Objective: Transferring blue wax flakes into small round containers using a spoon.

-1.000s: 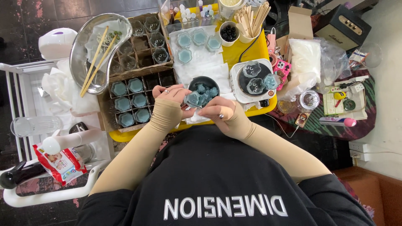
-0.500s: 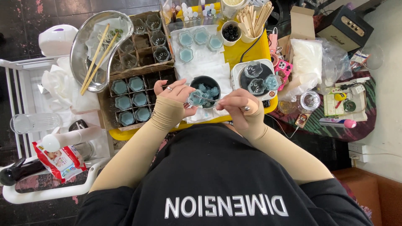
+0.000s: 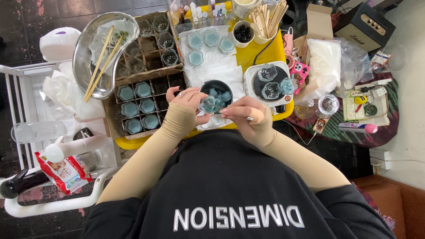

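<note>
— Hands first: what is each one doing?

— Left hand (image 3: 188,98), in a beige sleeve with a ring on one finger, curls closed around a small clear flower-shaped glass cup of pale blue wax (image 3: 207,105). Right hand (image 3: 245,113) is pinched shut on a thin metal tool (image 3: 221,107) whose tip reaches the cup.

— Where is that cup?

— Raised just above the round black bowl of blue wax pieces (image 3: 220,91), over the yellow tabletop tray (image 3: 265,51), close to the person's chest.

— Anything around it?

— A brown cardboard divider box (image 3: 152,75) sits to the left, its near cells holding more blue-filled cups. To the right, a small white hot plate with a black top (image 3: 270,84) carries three clear glass cups. Further back, four filled cups rest on white paper towel (image 3: 210,62).
</note>
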